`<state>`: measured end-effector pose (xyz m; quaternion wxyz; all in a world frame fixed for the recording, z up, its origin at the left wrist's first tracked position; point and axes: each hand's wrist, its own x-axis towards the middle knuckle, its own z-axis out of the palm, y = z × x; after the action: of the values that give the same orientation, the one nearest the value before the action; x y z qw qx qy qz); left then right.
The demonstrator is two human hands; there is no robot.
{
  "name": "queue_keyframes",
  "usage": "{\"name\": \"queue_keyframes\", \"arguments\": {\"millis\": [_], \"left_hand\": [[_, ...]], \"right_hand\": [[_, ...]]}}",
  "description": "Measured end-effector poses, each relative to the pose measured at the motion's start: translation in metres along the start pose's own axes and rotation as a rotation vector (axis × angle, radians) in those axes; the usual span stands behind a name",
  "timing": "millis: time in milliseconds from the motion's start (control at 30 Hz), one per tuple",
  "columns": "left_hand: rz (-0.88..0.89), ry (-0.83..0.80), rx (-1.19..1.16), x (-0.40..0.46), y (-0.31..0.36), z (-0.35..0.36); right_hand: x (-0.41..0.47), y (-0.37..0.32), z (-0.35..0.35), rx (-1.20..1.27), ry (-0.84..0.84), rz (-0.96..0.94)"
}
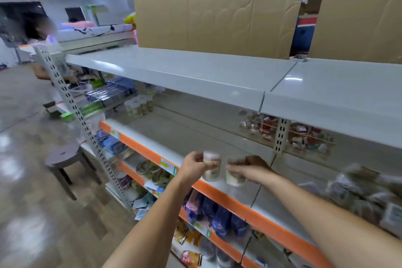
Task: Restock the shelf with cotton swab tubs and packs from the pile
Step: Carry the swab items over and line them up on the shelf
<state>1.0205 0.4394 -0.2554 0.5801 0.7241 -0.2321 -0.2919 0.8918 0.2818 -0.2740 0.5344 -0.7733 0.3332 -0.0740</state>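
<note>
Gripping one tub (211, 166), left hand (193, 166); right hand (253, 168) another tub (234, 177).

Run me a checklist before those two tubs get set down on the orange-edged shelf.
1. Left hand grips a tub: ok.
2. Right hand grips the second tub: ok.
3. Bare shelf surface behind the tubs to receive them: ok.
4. Tubs upright: the left one looks upright, the right one is too blurred; cannot tell.
5. Row of tubs at the far left end to line up with: ok.
6. Pile on the right still has stock: ok.
</note>
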Motion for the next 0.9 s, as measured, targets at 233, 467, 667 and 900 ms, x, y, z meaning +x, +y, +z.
{"name": "queue_keyframes", "arguments": {"millis": [233, 467, 667, 900], "left_hand": [[-0.047, 0.121, -0.056, 0.016, -0.021, -0.061], [-0.075, 0.233, -0.023, 0.038, -0.029, -0.13], [-0.086, 0.305, -0.015, 0.081, -0.032, -0.189], [-0.082, 0.353, -0.05, 0.132, -0.03, -0.248]], "right_hand": [[0.039, -0.024, 0.058, -0.016, 0.0, -0.027], [0.094, -0.065, 0.116, -0.058, -0.029, -0.085], [0.155, -0.104, 0.161, -0.123, -0.084, -0.125], [0.211, -0.15, 0.203, -0.147, -0.075, -0.141]]}}
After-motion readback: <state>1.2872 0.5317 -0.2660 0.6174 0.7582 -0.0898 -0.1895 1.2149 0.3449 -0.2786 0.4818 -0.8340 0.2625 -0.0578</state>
